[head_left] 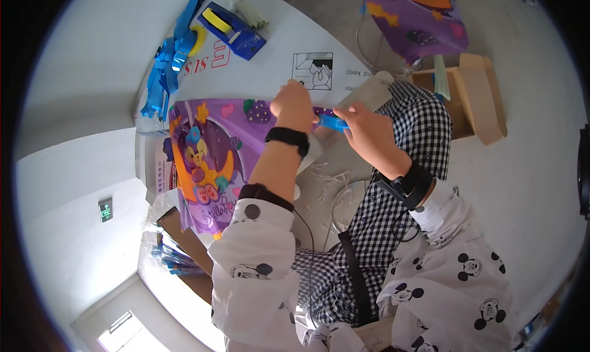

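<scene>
A purple printed sheet (246, 146) with a cartoon figure, stars and berries lies across the table edge, its lower part hanging down. My left hand (292, 106) is closed over its narrowing right end; the fingertips are partly hidden. Just to the right, my right hand (372, 137) pinches a short bright-blue strip (333, 122) between thumb and fingers. The strip reaches from the sheet's dotted dark-purple tip, beside my left thumb, to my right fingers. Both hands are close together above my lap.
On the white board tabletop (270, 69) stand a blue tape dispenser (232, 31), blue ribbons (166, 75) and a bundle of pale sticks (243, 5). Another purple sheet (418, 20) hangs at the far right, above an open cardboard box (476, 100). Packed bundles (178, 254) sit lower left.
</scene>
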### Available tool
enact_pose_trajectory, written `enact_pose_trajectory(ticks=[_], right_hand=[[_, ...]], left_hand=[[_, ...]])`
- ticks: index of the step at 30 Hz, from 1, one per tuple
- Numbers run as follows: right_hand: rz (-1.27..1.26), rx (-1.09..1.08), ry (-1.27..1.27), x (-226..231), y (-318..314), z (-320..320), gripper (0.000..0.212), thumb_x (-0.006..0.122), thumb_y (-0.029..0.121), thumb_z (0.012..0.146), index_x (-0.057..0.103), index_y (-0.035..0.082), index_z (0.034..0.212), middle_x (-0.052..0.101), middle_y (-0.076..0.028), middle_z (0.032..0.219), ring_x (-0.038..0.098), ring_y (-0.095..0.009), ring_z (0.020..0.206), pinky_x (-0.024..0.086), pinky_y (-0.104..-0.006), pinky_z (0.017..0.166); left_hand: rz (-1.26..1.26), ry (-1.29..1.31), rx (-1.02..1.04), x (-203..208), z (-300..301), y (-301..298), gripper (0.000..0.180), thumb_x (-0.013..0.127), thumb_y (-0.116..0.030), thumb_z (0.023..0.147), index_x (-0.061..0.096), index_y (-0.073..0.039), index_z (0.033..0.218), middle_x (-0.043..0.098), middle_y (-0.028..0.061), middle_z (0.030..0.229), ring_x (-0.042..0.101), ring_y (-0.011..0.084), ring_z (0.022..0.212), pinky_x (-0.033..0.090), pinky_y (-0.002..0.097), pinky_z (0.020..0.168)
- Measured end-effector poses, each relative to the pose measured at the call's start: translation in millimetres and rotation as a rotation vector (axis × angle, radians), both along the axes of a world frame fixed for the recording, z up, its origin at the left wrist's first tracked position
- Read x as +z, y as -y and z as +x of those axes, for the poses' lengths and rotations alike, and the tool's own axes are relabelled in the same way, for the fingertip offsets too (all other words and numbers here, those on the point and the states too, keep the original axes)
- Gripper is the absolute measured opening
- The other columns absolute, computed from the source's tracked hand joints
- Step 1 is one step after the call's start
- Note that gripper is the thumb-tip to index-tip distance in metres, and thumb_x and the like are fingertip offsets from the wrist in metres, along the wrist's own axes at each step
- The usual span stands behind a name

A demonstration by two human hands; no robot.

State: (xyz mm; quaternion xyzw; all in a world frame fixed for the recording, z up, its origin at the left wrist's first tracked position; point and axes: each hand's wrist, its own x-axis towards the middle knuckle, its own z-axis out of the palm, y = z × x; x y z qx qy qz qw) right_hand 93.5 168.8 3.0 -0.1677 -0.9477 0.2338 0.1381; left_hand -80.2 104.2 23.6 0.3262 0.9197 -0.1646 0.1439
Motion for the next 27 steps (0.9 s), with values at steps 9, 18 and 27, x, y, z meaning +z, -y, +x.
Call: enact_pose_trajectory(ticks=[9, 18, 27], right_hand=[[-0.13, -0.155, -0.079, 1, -12, 5, 0.035, 0.071, 0.01, 0.081, 0.066, 0.013, 0.115, 0.06, -0.006, 0.098, 0.066, -0.026, 0.071, 0.053, -0.0355, 0.059], [-0.136, -0.155, -0.08, 1, -12, 1, 0.032, 0.071, 0.011, 0.083, 0.063, 0.012, 0.114, 0.061, -0.005, 0.096, 0.067, -0.027, 0.072, 0.053, -0.0353, 0.06], [-0.212, 0.064, -0.132, 5, -6, -7, 0.041, 0.07, 0.01, 0.081, 0.062, 0.013, 0.121, 0.064, -0.005, 0.108, 0.067, -0.028, 0.084, 0.054, -0.0362, 0.068]], left_hand=[[0.835, 0.5, 0.411, -39, -4, 78, 0.046, 0.088, -0.029, 0.07, 0.059, 0.001, 0.088, 0.063, 0.0098, 0.083, 0.06, 0.022, 0.071, 0.052, 0.0355, 0.069], [0.931, -0.044, 0.186, -56, 37, 71, 0.046, 0.087, -0.032, 0.071, 0.058, -0.003, 0.092, 0.058, 0.0093, 0.093, 0.056, 0.027, 0.088, 0.048, 0.0394, 0.081], [0.949, 0.233, 0.313, -33, 42, 74, 0.056, 0.086, -0.03, 0.07, 0.055, -0.002, 0.107, 0.057, 0.0139, 0.109, 0.054, 0.0324, 0.103, 0.045, 0.0428, 0.093]])
